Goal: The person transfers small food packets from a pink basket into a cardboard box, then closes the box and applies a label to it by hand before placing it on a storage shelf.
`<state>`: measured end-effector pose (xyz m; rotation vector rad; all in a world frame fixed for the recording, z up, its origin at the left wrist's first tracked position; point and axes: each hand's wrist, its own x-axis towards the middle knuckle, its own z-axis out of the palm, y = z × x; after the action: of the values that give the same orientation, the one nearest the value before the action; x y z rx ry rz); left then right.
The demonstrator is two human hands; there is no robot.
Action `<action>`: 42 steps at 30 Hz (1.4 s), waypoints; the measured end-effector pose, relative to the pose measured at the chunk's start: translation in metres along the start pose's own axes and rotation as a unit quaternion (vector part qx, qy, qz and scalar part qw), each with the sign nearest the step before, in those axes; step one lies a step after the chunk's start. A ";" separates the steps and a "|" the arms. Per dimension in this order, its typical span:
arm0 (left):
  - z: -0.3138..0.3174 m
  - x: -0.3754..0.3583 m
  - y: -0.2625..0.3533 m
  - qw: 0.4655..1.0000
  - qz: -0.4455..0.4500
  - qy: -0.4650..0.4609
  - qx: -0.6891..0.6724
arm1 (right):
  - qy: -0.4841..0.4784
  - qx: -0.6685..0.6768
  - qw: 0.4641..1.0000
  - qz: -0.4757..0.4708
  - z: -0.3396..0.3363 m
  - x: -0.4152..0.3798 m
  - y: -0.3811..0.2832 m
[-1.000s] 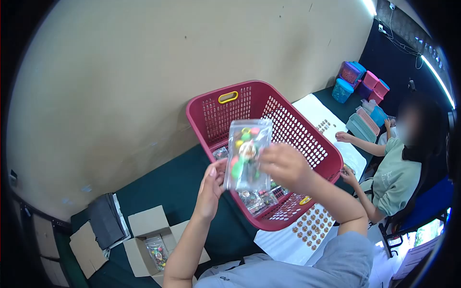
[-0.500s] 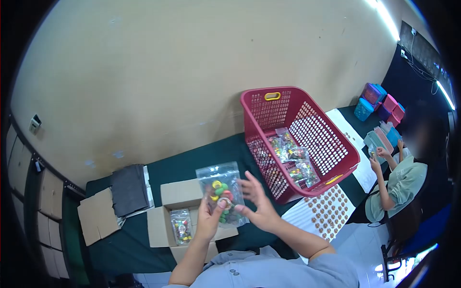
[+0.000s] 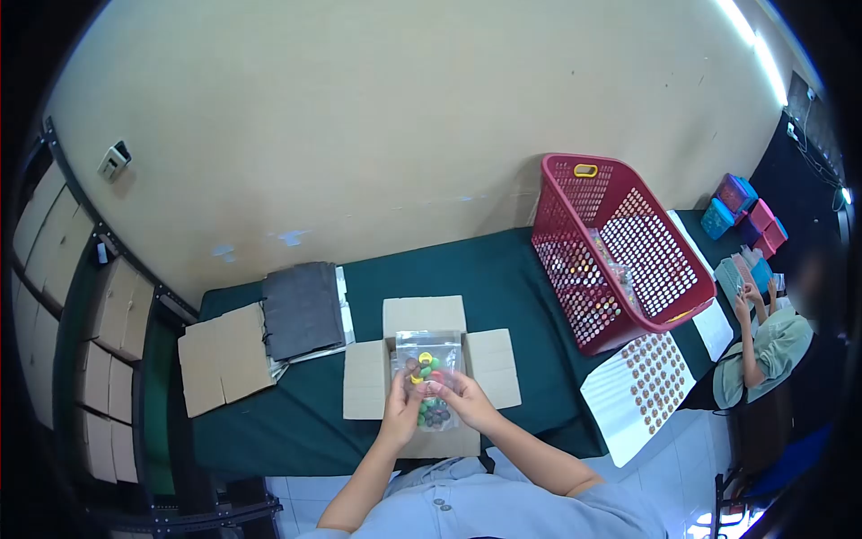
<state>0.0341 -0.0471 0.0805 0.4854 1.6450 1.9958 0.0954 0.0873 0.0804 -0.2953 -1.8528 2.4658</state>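
Moved since the earlier frame: the plastic bag [image 3: 435, 370], then over the right part of the open box [image 3: 494, 368], is now over its middle, and the right hand [image 3: 469, 404], previously spread at the bag's edge, has closed on it. Bag is clear, with a flat transparent upper part and rounded pieces in green, yellow, red and dark tones massed lower down. Both hands grip it: left hand [image 3: 401, 411] at the left side, right hand at the right side, thumbs resting on the upward face near the middle. Long axis runs roughly from the box's far flap [image 3: 424, 314] to its near flap [image 3: 449, 442]; the flat end points to the far flap, the filled end to the near flap. Box flaps are folded outward on all four sides, the near one beside the table edge. Green cloth [image 3: 377, 269] extends beyond the far flap to the wall, and a broad stretch separates the right flap from the red basket [image 3: 564, 235]. Left of the box, a narrower strip of cloth precedes the dark folders [image 3: 305, 310] and a flat cardboard piece [image 3: 224, 359]. Right of the box, well apart, lies a white sheet [image 3: 603, 422] bearing rows of round brown items [image 3: 654, 382].
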 end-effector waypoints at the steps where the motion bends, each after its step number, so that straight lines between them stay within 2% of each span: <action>1: -0.004 -0.004 0.000 0.999 0.027 -0.011 0.041 | -0.003 0.000 1.000 0.000 0.005 0.000 0.006; 3: -0.015 -0.007 -0.006 0.998 0.037 0.016 0.049 | -0.031 0.002 0.999 -0.007 0.012 0.003 0.016; 5: -0.028 -0.009 -0.009 0.993 0.090 0.053 0.059 | -0.030 0.000 1.000 -0.004 0.019 0.007 0.018; 6: -0.036 -0.010 -0.010 0.992 0.092 0.055 0.062 | -0.034 0.039 0.999 0.012 0.021 0.010 0.019; 8: -0.050 -0.014 -0.007 0.994 -0.045 0.032 -0.090 | -0.039 0.079 0.996 0.031 0.027 0.013 0.021; 9: -0.053 -0.015 -0.005 0.994 -0.044 0.035 -0.090 | -0.034 0.031 0.999 0.016 0.030 0.015 0.022; 11: -0.056 -0.017 -0.002 0.993 0.045 -0.038 0.105 | -0.023 -0.067 0.997 -0.015 0.035 0.021 0.023; 13: -0.058 -0.023 0.007 0.996 0.023 -0.034 0.079 | -0.021 -0.037 0.999 -0.005 0.038 0.028 0.028; 15: -0.063 -0.027 0.019 0.993 -0.022 -0.044 0.108 | -0.001 0.081 0.996 0.032 0.042 0.035 0.038; 16: -0.066 -0.027 0.021 0.990 0.022 -0.033 0.138 | 0.002 0.127 0.990 0.058 0.045 0.037 0.036; 17: -0.068 -0.025 0.017 0.990 0.024 -0.029 0.137 | -0.001 0.125 0.990 0.058 0.048 0.039 0.033; 19: -0.073 -0.024 0.006 0.996 0.023 0.001 0.081 | -0.073 -0.032 0.996 0.039 0.055 0.038 0.020; 20: -0.076 -0.026 0.002 0.991 0.014 0.001 0.133 | -0.068 -0.038 0.996 0.031 0.062 0.035 0.014; 24: -0.079 -0.027 -0.002 0.982 -0.034 -0.012 0.184 | -0.004 -0.041 0.999 0.009 0.067 0.036 0.020; 27: -0.075 -0.021 -0.006 0.999 0.024 0.016 0.041 | -0.029 -0.027 0.999 -0.015 0.059 0.037 0.025; 28: -0.077 -0.016 -0.014 0.996 0.071 0.021 0.043 | -0.030 -0.029 0.999 -0.016 0.060 0.035 0.022; 31: -0.075 -0.015 -0.012 0.994 0.078 0.053 0.060 | -0.068 -0.084 0.994 -0.014 0.061 0.029 0.019; 33: -0.076 -0.015 -0.014 0.992 0.077 0.059 0.078 | -0.082 -0.015 0.996 0.038 0.058 0.031 0.023; 35: -0.073 -0.015 -0.007 0.997 0.018 0.035 -0.059 | -0.066 0.001 0.997 0.027 0.053 0.036 0.027; 36: -0.072 -0.015 -0.007 0.998 0.016 0.033 -0.059 | -0.050 0.017 0.998 0.017 0.053 0.036 0.024; 38: -0.071 -0.016 -0.005 0.996 -0.025 -0.066 0.052 | -0.029 -0.016 0.999 0.004 0.048 0.031 0.013; 40: -0.057 -0.020 0.001 0.994 -0.020 -0.099 0.052 | 0.040 -0.035 0.998 -0.042 0.042 0.033 0.003; 42: -0.048 -0.020 0.001 0.990 -0.015 -0.131 0.051 | 0.053 -0.021 0.998 -0.030 0.027 0.036 0.006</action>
<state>0.0230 -0.0972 0.0727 0.7234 1.5853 1.7479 0.0562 0.0655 0.0774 -0.3587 -1.8463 2.3271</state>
